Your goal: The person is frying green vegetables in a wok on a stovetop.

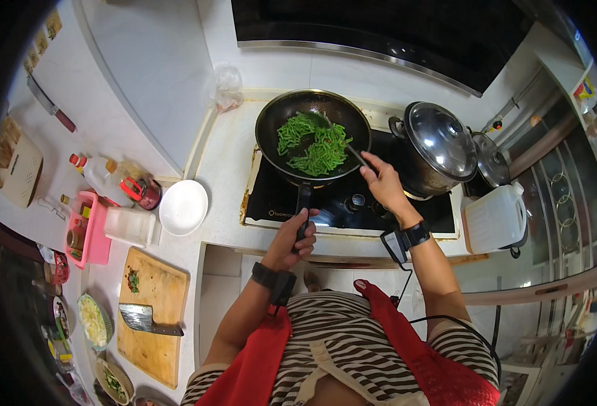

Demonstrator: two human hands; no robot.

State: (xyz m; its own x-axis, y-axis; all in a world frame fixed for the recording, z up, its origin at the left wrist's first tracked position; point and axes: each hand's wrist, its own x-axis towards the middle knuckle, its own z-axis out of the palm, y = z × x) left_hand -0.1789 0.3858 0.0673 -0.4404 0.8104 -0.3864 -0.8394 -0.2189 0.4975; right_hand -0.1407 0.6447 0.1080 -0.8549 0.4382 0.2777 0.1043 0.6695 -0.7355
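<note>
My left hand (298,236) is wrapped around the black handle (304,195) of a dark wok (268,132) on the left side of the gas cooktop (278,203). Cut green beans (321,155), with a few red flecks among them, lie in the wok. Between the fingers of my right hand (385,185) is the thin handle of a metal spatula (356,154). The head of this tool rests among the beans, partly covered by them, so its exact shape is hard to make out.
Right of the wok stands a large lidded pot (438,147), with a smaller lidded pot (491,160) and a plastic jug (496,218) beyond. On the left counter are a white bowl (183,208), a pink caddy (98,243) and a cutting board (153,279) bearing a cleaver (138,317).
</note>
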